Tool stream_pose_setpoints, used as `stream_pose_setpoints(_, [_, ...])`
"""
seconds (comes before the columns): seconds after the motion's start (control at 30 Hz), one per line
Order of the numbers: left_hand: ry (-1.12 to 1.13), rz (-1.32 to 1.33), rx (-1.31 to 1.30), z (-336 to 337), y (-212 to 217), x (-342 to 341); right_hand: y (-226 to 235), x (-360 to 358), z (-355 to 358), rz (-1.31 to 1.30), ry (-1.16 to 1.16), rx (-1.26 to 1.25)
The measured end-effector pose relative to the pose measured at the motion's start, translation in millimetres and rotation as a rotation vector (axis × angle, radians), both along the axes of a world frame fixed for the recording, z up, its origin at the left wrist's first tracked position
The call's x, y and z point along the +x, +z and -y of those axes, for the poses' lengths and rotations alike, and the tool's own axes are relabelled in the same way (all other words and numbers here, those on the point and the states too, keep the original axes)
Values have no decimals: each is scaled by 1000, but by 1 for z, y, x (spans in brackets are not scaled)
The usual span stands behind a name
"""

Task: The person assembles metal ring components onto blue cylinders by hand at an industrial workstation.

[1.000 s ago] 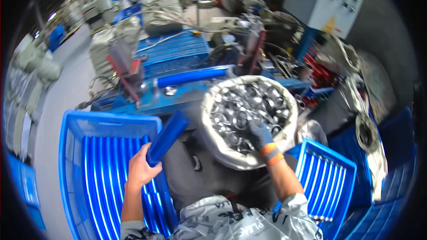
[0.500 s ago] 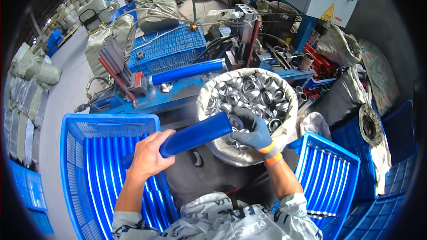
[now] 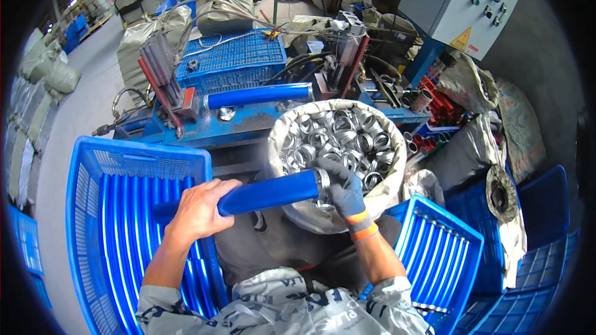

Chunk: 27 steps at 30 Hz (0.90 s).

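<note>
A blue tube (image 3: 270,193) lies across my lap area, tilted slightly up to the right, and my bare left hand (image 3: 202,208) is wrapped round it. At the tube's right end sits a silver metal ring (image 3: 322,181). My right hand (image 3: 343,187), in a dark grey-blue glove with an orange cuff, has its fingers closed on that ring, against the tube's end. Just beyond is a white sack (image 3: 277,142) full of loose metal rings (image 3: 343,125). The tube's left end reaches over a blue crate (image 3: 205,160) of plain blue tubes (image 3: 127,236).
On the right, a second blue crate (image 3: 477,245) holds tubes with metal ends. Behind the sack, a blue machine bench (image 3: 248,125) carries another blue tube (image 3: 259,95) between two upright clamps. A grey control box (image 3: 456,6) stands at the far right. Sacks crowd the right side.
My right hand has brought a metal ring from over the sack onto the tube's right end. The tube has come down slightly and to the left. The whole view has shifted a little.
</note>
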<state>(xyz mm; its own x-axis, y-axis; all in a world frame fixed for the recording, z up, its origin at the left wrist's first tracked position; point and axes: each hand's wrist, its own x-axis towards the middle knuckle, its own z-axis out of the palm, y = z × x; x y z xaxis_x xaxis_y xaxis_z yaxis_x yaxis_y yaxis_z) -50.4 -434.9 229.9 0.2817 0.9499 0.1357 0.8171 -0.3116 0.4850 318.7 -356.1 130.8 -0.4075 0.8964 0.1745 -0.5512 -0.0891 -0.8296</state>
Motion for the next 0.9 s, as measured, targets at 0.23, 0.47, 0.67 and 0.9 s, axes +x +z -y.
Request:
stream_pose_setpoints(0.23, [0,52,-9,3,-3,-6,21,5,10,204,62,39])
stream_pose_setpoints(0.47, [8,25,-5,6,-6,-9,21,3,14,292,56,114])
stream_pose_setpoints(0.67, [35,11,12,10,-20,-4,24,6,13,461,60,45])
stream_pose_setpoints(0.9, [131,563,-88,14,-23,-14,11,35,-29,940,-47,382])
